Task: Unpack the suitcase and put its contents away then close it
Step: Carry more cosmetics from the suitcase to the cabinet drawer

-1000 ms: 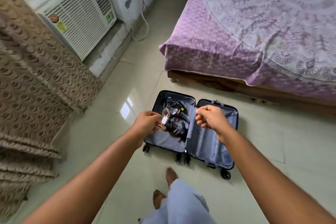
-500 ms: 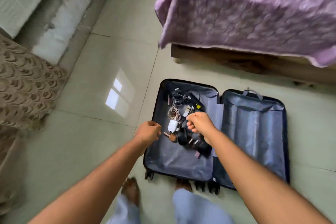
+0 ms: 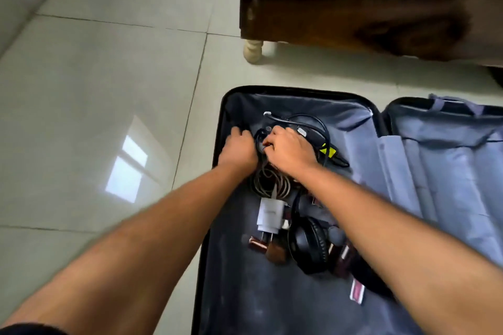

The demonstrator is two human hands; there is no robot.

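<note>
Suitcase (image 3: 272, 294) lies open on the tiled floor (image 3: 95, 90) beside the bed (image 3: 353, 22), and both hands, left hand (image 3: 239, 148) and right hand (image 3: 290, 151), close together, curl into the tangled black cables (image 3: 313, 122), probably to lift them out.

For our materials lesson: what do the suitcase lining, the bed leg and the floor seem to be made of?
Suitcase lining: probably thin synthetic fabric, grey-blue, with creases and a slight sheen.
Bed leg: likely turned wood, pale cream, ringed profile.
Floor: looks like glazed tile, with grout lines and a window reflected in it.
</note>
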